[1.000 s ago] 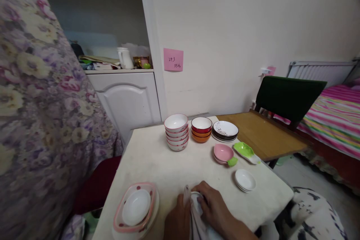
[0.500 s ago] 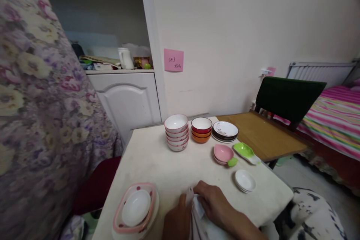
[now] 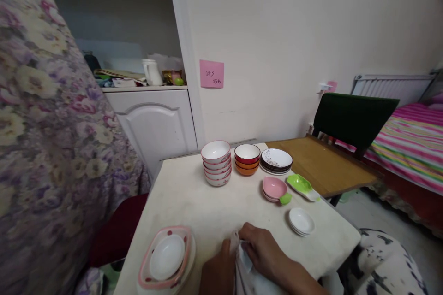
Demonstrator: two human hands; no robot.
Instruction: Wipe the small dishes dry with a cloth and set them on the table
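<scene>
Both hands are low in the middle of the view, at the near edge of the table. My left hand [image 3: 218, 268] is closed on a pale cloth [image 3: 239, 269], gripping its bunched upper end. My right hand [image 3: 265, 249] has its fingers curled over the same cloth from the other side. A smooth whitish patch shows between the hands; whether it is a dish or a fold of cloth I cannot tell. Left of my hands, a small white dish [image 3: 167, 256] sits in a pink-rimmed square dish [image 3: 143, 267] on a plate. Small white saucers [image 3: 302, 221] lie stacked to the right.
On the white table [image 3: 194, 203] stand stacked floral bowls [image 3: 216, 166], orange and red bowls [image 3: 247, 160], and dark-edged plates [image 3: 277, 158]. Pink dishes [image 3: 275, 188] and a green leaf-shaped dish [image 3: 302, 186] are nearer. A brown table [image 3: 328, 161] adjoins at right.
The view has shifted very slightly. Both hands stay in nearly the same place on the cloth, and the dishes have not moved on the table.
</scene>
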